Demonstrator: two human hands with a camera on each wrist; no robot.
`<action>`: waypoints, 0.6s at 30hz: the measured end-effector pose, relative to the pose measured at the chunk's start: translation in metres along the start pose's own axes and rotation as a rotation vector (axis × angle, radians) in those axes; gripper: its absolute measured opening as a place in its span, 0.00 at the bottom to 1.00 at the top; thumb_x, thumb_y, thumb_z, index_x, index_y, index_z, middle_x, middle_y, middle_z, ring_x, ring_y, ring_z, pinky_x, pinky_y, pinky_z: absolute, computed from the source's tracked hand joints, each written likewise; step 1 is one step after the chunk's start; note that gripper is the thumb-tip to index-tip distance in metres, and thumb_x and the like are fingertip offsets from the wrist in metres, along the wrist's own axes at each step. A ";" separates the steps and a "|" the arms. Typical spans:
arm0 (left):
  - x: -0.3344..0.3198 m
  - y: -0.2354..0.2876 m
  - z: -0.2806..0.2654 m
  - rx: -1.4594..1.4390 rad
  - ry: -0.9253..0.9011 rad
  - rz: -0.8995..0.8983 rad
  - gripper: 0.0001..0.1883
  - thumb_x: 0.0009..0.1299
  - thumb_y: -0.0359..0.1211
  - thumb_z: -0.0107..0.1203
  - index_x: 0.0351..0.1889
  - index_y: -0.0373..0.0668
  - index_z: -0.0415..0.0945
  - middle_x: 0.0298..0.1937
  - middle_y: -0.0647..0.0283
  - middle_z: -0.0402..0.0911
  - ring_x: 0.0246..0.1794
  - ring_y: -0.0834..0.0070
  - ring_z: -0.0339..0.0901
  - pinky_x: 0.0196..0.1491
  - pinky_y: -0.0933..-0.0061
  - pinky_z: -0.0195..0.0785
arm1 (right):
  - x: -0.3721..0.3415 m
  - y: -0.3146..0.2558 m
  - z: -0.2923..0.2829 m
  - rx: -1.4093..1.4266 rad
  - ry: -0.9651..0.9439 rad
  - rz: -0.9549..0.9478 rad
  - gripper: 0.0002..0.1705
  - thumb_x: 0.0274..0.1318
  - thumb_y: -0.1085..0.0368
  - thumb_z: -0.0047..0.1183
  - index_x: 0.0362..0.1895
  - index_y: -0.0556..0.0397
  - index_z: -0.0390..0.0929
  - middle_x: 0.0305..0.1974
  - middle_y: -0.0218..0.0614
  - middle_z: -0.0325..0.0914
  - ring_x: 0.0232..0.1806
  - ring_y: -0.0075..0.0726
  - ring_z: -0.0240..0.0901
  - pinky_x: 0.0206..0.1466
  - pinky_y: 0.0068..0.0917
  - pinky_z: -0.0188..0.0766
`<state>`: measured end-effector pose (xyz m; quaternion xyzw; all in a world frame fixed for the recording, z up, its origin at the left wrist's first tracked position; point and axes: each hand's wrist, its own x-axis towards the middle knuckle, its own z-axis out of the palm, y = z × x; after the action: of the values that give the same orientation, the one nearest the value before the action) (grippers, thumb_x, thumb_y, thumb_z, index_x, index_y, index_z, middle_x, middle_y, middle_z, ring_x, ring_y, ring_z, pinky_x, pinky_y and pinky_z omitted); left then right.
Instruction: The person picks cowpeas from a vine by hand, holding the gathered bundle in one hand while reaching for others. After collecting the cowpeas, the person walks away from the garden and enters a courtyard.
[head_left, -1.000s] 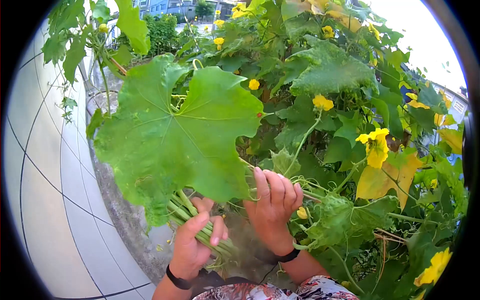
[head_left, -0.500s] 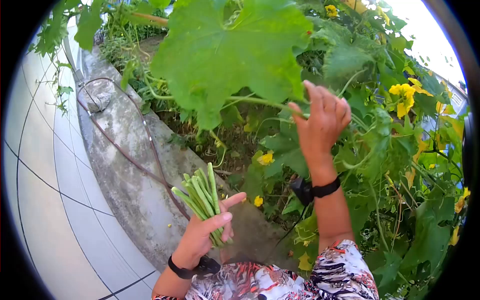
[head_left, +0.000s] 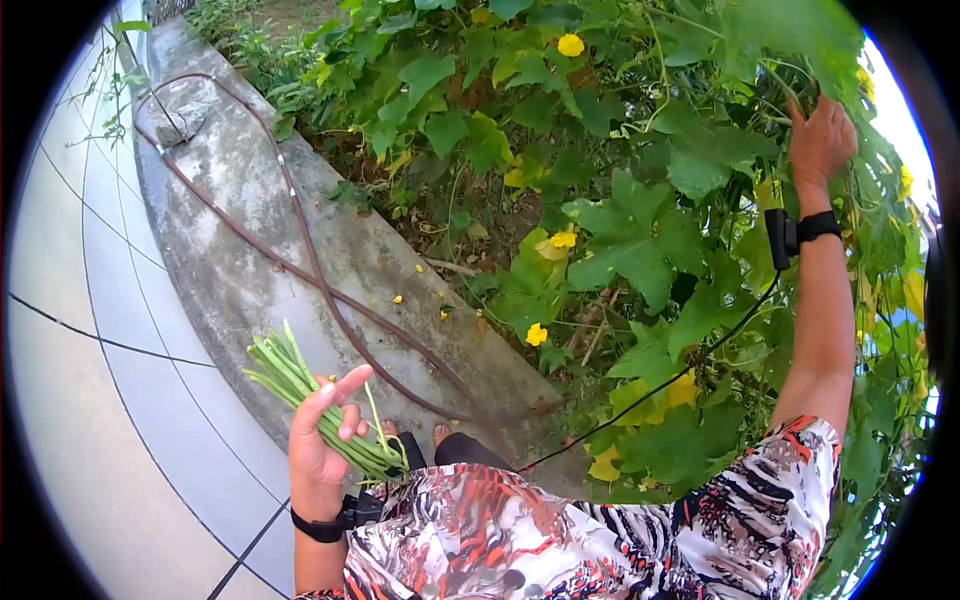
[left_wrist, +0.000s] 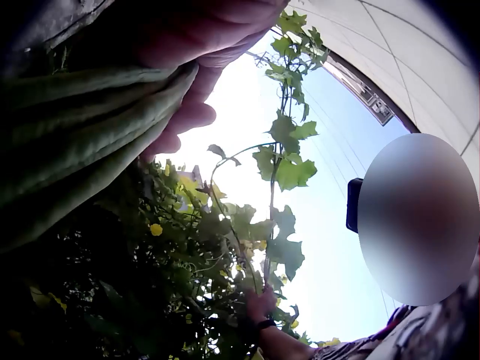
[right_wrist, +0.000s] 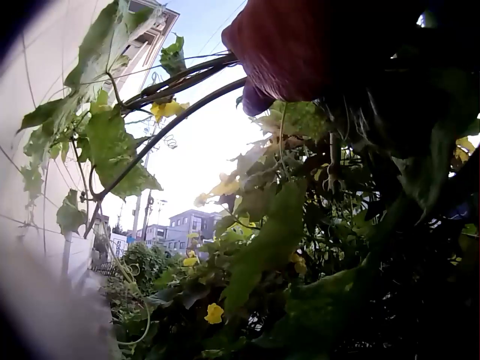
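My left hand (head_left: 318, 445) holds a bundle of green stalks (head_left: 280, 372) low in front of the body, its index finger stretched out past them. In the left wrist view the stalks (left_wrist: 90, 142) run close to the camera beneath the fingers. Far out to the upper right, my right hand (head_left: 824, 145) is raised among the leaves. It grips several vine stems (right_wrist: 184, 79), which leave the fist toward the left in the right wrist view. A broad green leaf (head_left: 795, 40) hangs by that hand and covers part of the stems in the head view.
Leafy vines with yellow flowers (head_left: 563, 240) fill the right side. A brown hose (head_left: 318, 275) loops over the concrete path (head_left: 225, 240), with a stone (head_left: 180, 112) at its far end. A pale tiled wall (head_left: 120, 400) curves along the left.
My right hand has swung up and to the right, drawing the vine and its big leaf along. My left hand has moved left and lower with the stalks. The head view has tilted down.
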<state>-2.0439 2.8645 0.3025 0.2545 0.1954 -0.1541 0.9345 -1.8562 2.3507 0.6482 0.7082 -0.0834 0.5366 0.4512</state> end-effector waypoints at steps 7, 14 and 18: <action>0.004 0.002 -0.038 -0.077 0.075 -0.006 0.04 0.65 0.34 0.53 0.36 0.48 0.70 0.45 0.55 0.80 0.15 0.81 0.65 0.26 0.73 0.67 | 0.020 0.026 0.023 -0.035 -0.012 -0.041 0.31 0.49 0.41 0.57 0.59 0.24 0.67 0.44 0.22 0.78 0.45 0.32 0.74 0.46 0.34 0.65; 0.005 -0.003 -0.045 -0.107 0.129 -0.019 0.05 0.65 0.33 0.53 0.36 0.48 0.70 0.40 0.58 0.81 0.15 0.80 0.65 0.26 0.72 0.66 | 0.024 0.036 0.039 -0.168 0.011 -0.070 0.31 0.50 0.37 0.52 0.59 0.25 0.66 0.45 0.23 0.78 0.45 0.34 0.75 0.42 0.33 0.67; 0.010 -0.006 -0.049 -0.133 0.131 -0.036 0.04 0.65 0.32 0.53 0.37 0.48 0.72 0.39 0.58 0.81 0.15 0.79 0.65 0.27 0.71 0.67 | 0.026 0.036 0.039 -0.131 0.024 -0.090 0.31 0.52 0.38 0.52 0.60 0.27 0.65 0.50 0.24 0.76 0.47 0.36 0.75 0.44 0.37 0.69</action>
<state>-2.0518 2.8834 0.2567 0.1978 0.2705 -0.1406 0.9316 -1.8404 2.3116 0.6890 0.6738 -0.0807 0.5175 0.5212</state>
